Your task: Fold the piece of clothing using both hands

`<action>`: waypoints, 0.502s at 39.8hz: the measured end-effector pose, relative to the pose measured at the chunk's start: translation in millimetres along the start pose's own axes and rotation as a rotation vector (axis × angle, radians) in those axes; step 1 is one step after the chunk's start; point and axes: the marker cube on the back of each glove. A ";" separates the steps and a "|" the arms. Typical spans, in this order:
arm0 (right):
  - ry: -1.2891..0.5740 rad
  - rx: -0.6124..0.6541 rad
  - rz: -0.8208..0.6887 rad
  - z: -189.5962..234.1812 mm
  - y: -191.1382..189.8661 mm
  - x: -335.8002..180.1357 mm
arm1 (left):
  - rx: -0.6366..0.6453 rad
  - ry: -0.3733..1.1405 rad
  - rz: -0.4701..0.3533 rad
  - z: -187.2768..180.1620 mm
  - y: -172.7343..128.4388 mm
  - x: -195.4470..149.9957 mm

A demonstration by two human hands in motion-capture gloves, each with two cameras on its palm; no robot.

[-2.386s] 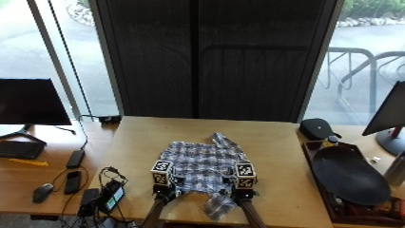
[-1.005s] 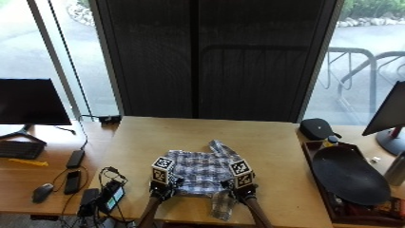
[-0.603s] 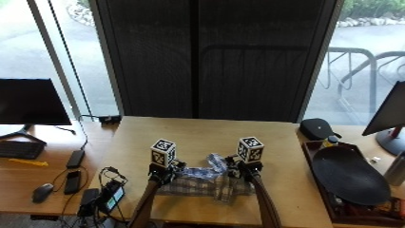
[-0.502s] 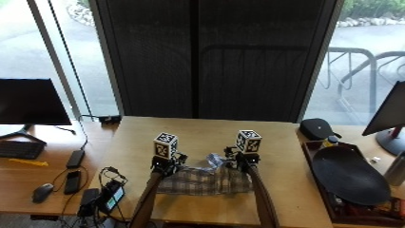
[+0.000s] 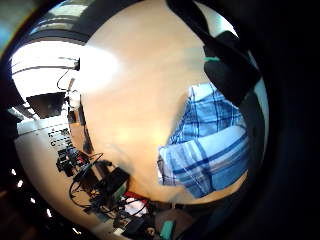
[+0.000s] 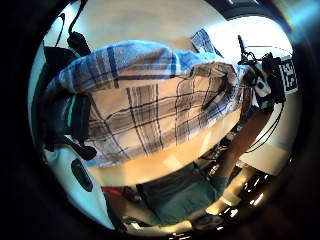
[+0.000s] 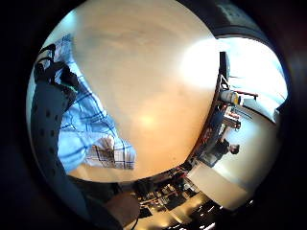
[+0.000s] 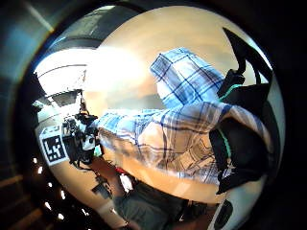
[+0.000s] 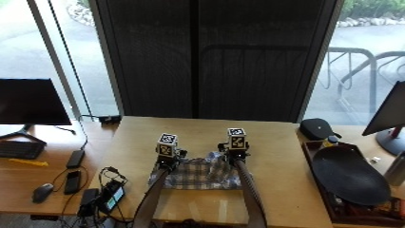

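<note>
- A dark oval tray (image 9: 351,178) sits on the side desk to your right, and what it holds cannot be made out.
- The plaid shirt (image 9: 201,174) lies near the middle of the wooden counter (image 9: 278,161), close to the near edge.
- The shirt is checked in blue, white and dark lines, and it is bunched into a wide, low band running left to right.
- Your left hand (image 9: 168,159) sits at the shirt's far left part. In the left thumb side palm view, black gloved fingers (image 6: 67,117) curl round a raised fold of the cloth.
- Your right hand (image 9: 233,151) sits at the shirt's far right part. In the right thumb side palm view, black gloved fingers (image 8: 240,143) curl round the cloth in the same way.
- Between your hands, the cloth is lifted off the counter and hangs in a fold, with the underside of the plaid showing.
- One loose piece of plaid cloth lies flat on the counter just beyond the held fold.
- To the left, on a lower desk, are a dark monitor (image 9: 32,102), a mouse (image 9: 42,192) and a phone (image 9: 73,179).
</note>
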 end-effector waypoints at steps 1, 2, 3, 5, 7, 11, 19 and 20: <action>0.011 0.029 0.000 2.6 -4.1 0.7 | 0.022 -0.015 -0.012 2.5 -2.5 -2.3; 0.023 0.052 0.002 5.3 -7.7 1.8 | 0.050 -0.034 -0.025 4.3 -5.6 -5.0; 0.028 0.069 -0.001 8.3 -10.7 2.2 | 0.084 -0.057 -0.039 5.6 -9.7 -8.3; 0.000 0.094 -0.057 14.1 -15.9 -1.3 | 0.143 -0.096 -0.062 9.2 -18.7 -13.4; -0.004 0.118 -0.083 18.3 -19.3 -2.5 | 0.170 -0.101 -0.072 14.4 -25.7 -13.8; 0.199 0.158 0.196 18.2 -14.9 21.0 | 0.209 -0.087 -0.073 22.6 -37.0 -10.9; 0.307 0.174 0.315 17.8 -8.6 30.3 | -0.006 0.040 -0.059 40.2 -13.4 5.9; 0.302 0.181 0.303 17.9 -9.8 29.2 | -0.003 0.039 -0.058 41.4 -14.4 5.1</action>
